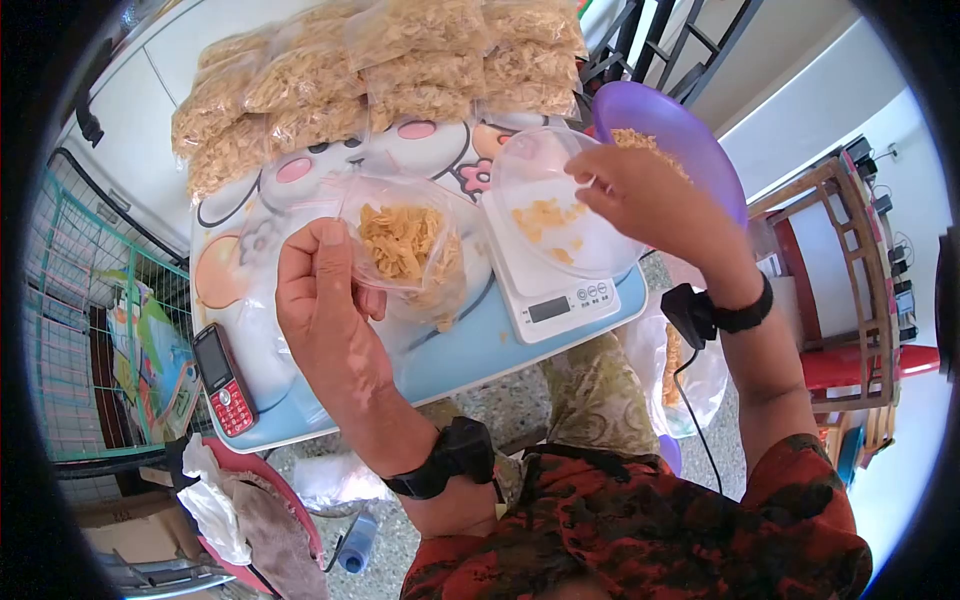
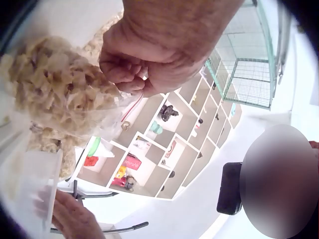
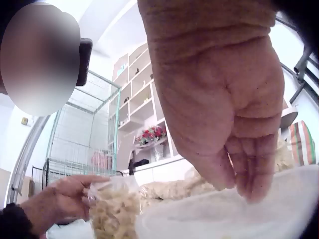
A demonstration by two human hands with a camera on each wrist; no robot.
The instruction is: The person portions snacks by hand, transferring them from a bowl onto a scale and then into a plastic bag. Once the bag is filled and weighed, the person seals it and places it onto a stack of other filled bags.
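Note:
My left hand pinches the rim of a clear plastic zip bag between thumb and fingers. Pale yellow dried flakes fill much of that bag, whose mouth faces up. On a white digital scale sits a translucent plastic bowl with a few flakes in it. Above this bowl hovers my right hand, fingers lowered and thumb close beside them; no flake shows between them. In the right wrist view, the right hand's fingertips overlap the bowl's rim.
Stacked bags of flakes line the table's far side. A purple basin with more flakes stands at the right, behind the scale. A red keypad phone lies at the table's left edge. Wire cage panels stand left of the table.

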